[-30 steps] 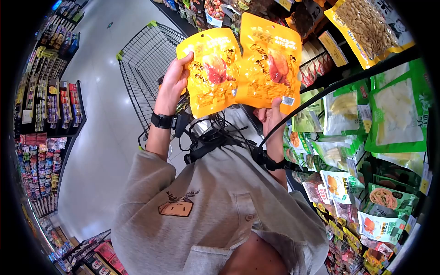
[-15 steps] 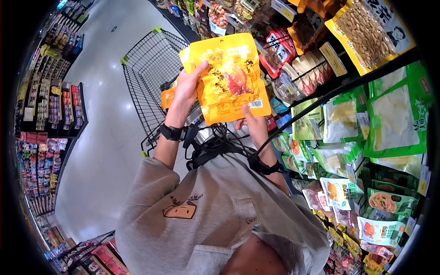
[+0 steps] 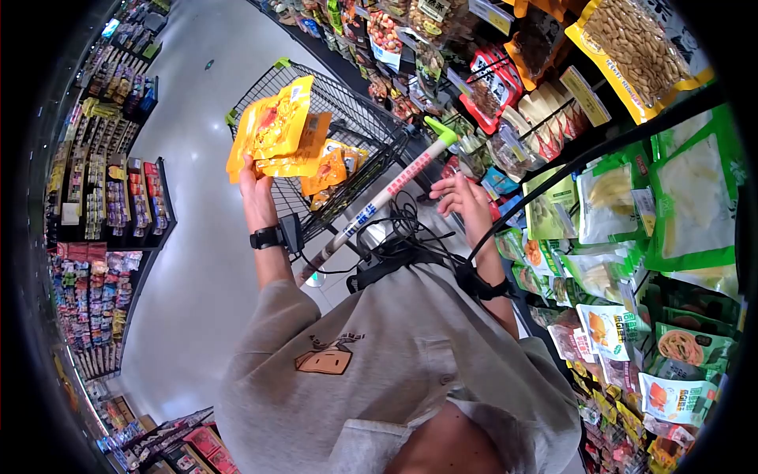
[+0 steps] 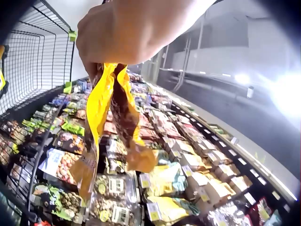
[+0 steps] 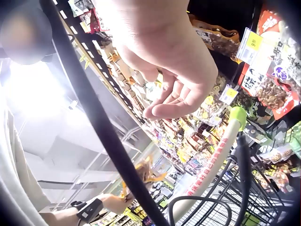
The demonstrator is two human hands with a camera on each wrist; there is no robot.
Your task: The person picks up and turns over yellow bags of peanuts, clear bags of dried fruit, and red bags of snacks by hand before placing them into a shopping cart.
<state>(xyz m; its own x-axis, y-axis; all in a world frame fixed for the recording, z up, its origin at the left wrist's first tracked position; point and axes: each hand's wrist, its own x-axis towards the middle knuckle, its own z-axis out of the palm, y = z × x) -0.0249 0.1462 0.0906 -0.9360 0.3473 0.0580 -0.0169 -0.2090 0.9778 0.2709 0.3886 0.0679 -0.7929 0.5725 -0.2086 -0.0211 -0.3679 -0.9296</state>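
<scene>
Yellow packets (image 3: 272,122) are now farther left than before, well apart from my right hand (image 3: 466,207), relaxed and empty. Only my left hand (image 3: 257,193) grips them, their length slanting forward and rightward, overlapping the cart's (image 3: 282,63) left side in the head view.

Head cam's fisheyed with black corners, glare on the glossy grey floor (image 3: 185,268); 2 wrist views hazy, blazing white lights (image 5: 33,96).
</scene>
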